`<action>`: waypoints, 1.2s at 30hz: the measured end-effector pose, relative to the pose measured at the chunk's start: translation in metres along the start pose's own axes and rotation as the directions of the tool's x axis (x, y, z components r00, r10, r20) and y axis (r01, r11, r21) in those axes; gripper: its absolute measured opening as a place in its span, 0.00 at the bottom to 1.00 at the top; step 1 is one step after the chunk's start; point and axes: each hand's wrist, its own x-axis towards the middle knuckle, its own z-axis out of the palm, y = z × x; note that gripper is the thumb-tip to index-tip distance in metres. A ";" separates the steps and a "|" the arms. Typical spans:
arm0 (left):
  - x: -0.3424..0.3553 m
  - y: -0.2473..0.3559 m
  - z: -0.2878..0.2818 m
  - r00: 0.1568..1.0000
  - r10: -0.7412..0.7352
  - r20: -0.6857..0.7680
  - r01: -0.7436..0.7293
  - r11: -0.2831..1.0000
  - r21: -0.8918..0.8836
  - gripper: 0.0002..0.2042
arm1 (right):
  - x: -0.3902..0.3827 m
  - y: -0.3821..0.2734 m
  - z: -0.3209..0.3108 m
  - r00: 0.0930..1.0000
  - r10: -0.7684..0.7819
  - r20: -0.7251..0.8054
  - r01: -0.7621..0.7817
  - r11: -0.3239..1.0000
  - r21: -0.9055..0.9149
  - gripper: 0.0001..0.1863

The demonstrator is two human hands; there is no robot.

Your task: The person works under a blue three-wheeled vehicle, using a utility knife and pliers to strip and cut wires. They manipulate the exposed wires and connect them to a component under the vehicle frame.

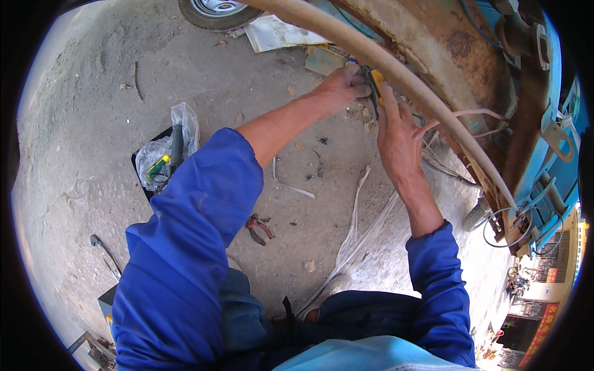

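My left hand (344, 88) reaches far forward, its fingers bent in at a dark, thin part below the machine frame; what they pinch is mostly hidden. Close beside it on the right, my right hand (399, 139) is closed round a yellow-and-black handled tool (377, 80). The tool's working end is too small and covered to name. A curved, rusty tube (396, 67) of the frame passes just above and right of my hands. Pink-sheathed cables (464, 115) run from the frame near my right wrist.
Red-handled pliers (257, 229) lie on the concrete. To the left are a black tray (143, 179) with plastic bags and a wrench (106, 253). A plastic strip (349, 244) stretches between my hands and feet. A blue, rusty vehicle body (541, 148) stands right; a wheel (216, 13) is at the top.
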 end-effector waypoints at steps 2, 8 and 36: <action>-0.001 0.001 0.001 1.000 -0.011 -0.014 0.011 1.000 0.013 0.15 | 0.000 -0.001 -0.002 1.000 -0.013 -0.007 0.013 1.000 -0.016 0.28; -0.003 0.007 0.002 0.999 -0.029 -0.020 0.030 0.996 0.086 0.14 | -0.002 -0.003 -0.007 1.000 -0.023 0.005 0.023 1.000 -0.022 0.28; -0.003 0.004 0.001 1.000 0.001 -0.003 -0.001 0.999 0.043 0.10 | -0.015 0.006 -0.009 0.980 -0.181 -0.082 0.168 0.974 -0.150 0.29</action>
